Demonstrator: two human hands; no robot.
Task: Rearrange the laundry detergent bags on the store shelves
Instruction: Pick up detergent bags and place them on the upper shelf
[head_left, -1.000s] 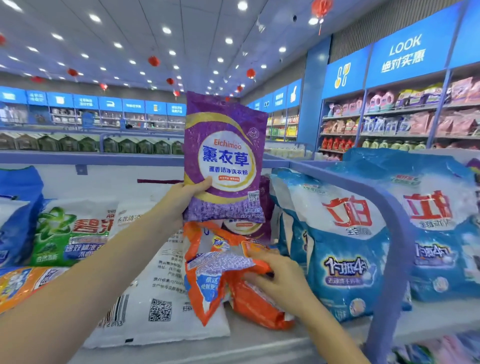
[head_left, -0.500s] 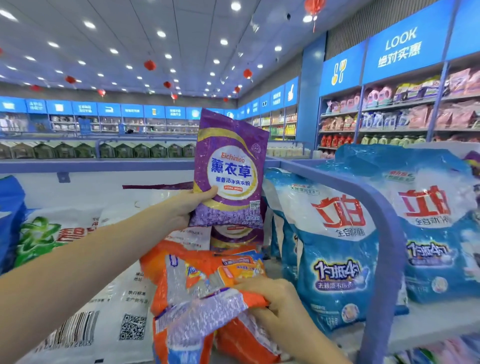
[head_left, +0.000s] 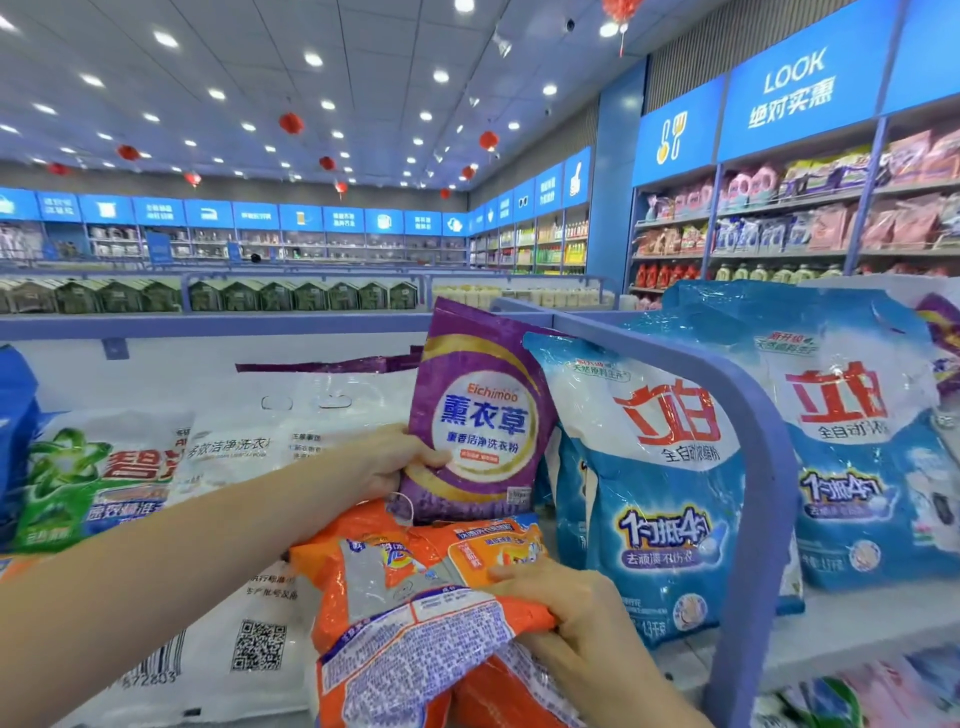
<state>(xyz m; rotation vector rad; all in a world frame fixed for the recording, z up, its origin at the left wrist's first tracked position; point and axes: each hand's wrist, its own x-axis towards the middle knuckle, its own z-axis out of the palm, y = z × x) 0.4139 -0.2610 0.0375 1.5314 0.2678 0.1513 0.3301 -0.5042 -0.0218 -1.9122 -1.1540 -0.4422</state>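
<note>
Store shelf (head_left: 841, 623) with a curved blue divider (head_left: 758, 467); blue bags (head_left: 654, 483) stand at its right side. White bag (head_left: 218, 597) lies flat toward the left. Orange bag (head_left: 410, 618), front edge, clamped in the right hand's (head_left: 576, 608) grip. Purple bag (head_left: 478, 415), upright just behind, clasped by the left hand (head_left: 389, 457).

- The left hand (head_left: 387, 460), at the end of a bare forearm stretched out from the lower left, grips the left edge of the purple bag (head_left: 475, 415), thumb across its front.
- The right hand (head_left: 566, 605), below and right of the purple bag, lies palm-down, fingers curled closed over crumpled orange packaging.
</note>
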